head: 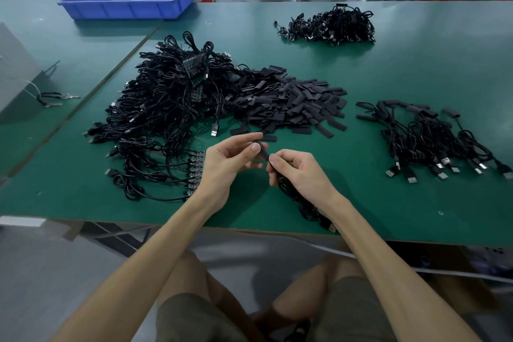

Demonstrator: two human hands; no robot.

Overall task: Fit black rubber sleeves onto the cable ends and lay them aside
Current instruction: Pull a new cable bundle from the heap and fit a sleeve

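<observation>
My left hand (230, 164) pinches a black rubber sleeve (262, 150) between thumb and fingers above the green table (388, 216). My right hand (297, 172) grips a coiled black cable (302, 203) and holds its end at the sleeve's lower opening. The cable's USB plug hangs near the table's front edge. A heap of loose sleeves (294, 103) lies just beyond my hands. A big tangle of black cables (166, 103) spreads to its left. Sleeved cables (433, 136) lie in a row at the right.
A blue plastic bin (130, 0) stands at the back left. Another bundle of black cables (330, 25) sits at the back right. A strip of small circuit boards (195, 172) with cables attached lies beside my left wrist. A grey box (14, 72) is at the far left.
</observation>
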